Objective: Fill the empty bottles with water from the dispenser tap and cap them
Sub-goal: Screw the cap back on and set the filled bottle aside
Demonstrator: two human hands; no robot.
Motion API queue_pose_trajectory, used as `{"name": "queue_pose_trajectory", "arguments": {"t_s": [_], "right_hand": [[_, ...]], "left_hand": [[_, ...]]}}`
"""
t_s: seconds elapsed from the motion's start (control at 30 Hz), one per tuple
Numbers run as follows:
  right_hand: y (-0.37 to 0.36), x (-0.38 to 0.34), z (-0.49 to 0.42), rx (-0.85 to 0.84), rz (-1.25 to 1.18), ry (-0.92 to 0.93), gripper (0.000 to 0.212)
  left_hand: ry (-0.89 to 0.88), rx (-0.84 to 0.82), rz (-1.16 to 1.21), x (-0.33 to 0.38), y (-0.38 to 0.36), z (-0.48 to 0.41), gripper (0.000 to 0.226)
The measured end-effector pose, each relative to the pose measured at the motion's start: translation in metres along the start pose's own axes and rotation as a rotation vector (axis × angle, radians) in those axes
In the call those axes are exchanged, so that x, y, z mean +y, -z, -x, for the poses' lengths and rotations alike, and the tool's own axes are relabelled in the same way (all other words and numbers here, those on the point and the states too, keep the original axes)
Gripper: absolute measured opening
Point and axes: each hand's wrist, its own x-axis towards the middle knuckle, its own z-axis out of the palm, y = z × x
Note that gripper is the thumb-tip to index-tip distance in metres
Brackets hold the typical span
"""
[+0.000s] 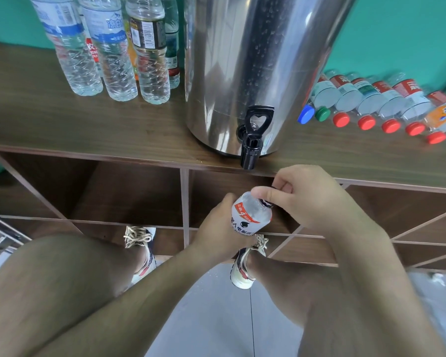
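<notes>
A small clear plastic bottle with a white and red label is held tilted in front of me, below the counter edge and a little under the tap, its neck pointing up and to my right. My left hand wraps round its lower body from the left, fingers curled firmly on the plastic so the bottle cannot turn. My right hand comes over the neck, with thumb and forefingers pinched on the dark screw cap. I judge this a twisting grip, though I cannot tell whether the cap is going on or coming off, nor how much water is inside. Just above hangs the black tap with its looped lever, fixed low on a tall polished steel dispenser drum beaded with droplets. Its spout overhangs the edge of the brown wooden counter so that a bottle can be held beneath it. On the counter to the left stands a group of upright clear bottles, which look filled. To the right is a row of bottles lying on their sides, mostly red-capped, one blue and one green, caps toward me; these are probably the empties waiting. Under the counter are open wooden shelf compartments, and below them my shoes on a grey floor.
</notes>
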Motion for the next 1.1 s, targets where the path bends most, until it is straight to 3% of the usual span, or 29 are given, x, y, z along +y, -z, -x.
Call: {"name": "queue_pose_trajectory", "arguments": {"t_s": [0.1, 0.2, 0.3, 0.4, 0.43, 0.67, 0.77, 0.97, 1.1], "right_hand": [[0.007, 0.001, 0.009, -0.046, -0.028, -0.011, 0.062], [0.016, 0.006, 0.016, -0.159, -0.102, 0.050, 0.043], [0.013, 0.006, 0.014, -0.104, -0.071, 0.061, 0.009], [0.009, 0.001, 0.011, -0.066, 0.090, -0.022, 0.055], [0.009, 0.002, 0.011, -0.038, 0.109, -0.024, 0.061], [0.007, 0.012, 0.008, -0.103, -0.109, 0.132, 0.026], [0.002, 0.014, 0.003, -0.108, -0.080, 0.129, 0.010], [-0.002, 0.006, 0.001, -0.049, 0.050, 0.200, 0.019], [0.001, 0.008, 0.029, 0.051, 0.134, 0.396, 0.026]], "left_hand": [[-0.008, -0.017, 0.038, 0.001, 0.000, 0.001, 0.072], [-0.007, -0.027, 0.066, 0.001, 0.002, -0.001, 0.072], [-0.024, -0.033, 0.005, 0.001, 0.002, -0.001, 0.071], [-0.006, -0.030, 0.045, -0.001, 0.002, 0.000, 0.072], [0.000, -0.026, 0.050, 0.000, 0.002, 0.001, 0.073], [-0.002, -0.036, 0.034, 0.001, 0.002, -0.001, 0.077], [0.000, -0.030, 0.045, 0.000, 0.001, 0.001, 0.076], [0.019, -0.015, 0.111, 0.001, 0.004, 0.005, 0.077], [-0.050, -0.076, 0.050, 0.014, 0.014, 0.025, 0.079]]}}
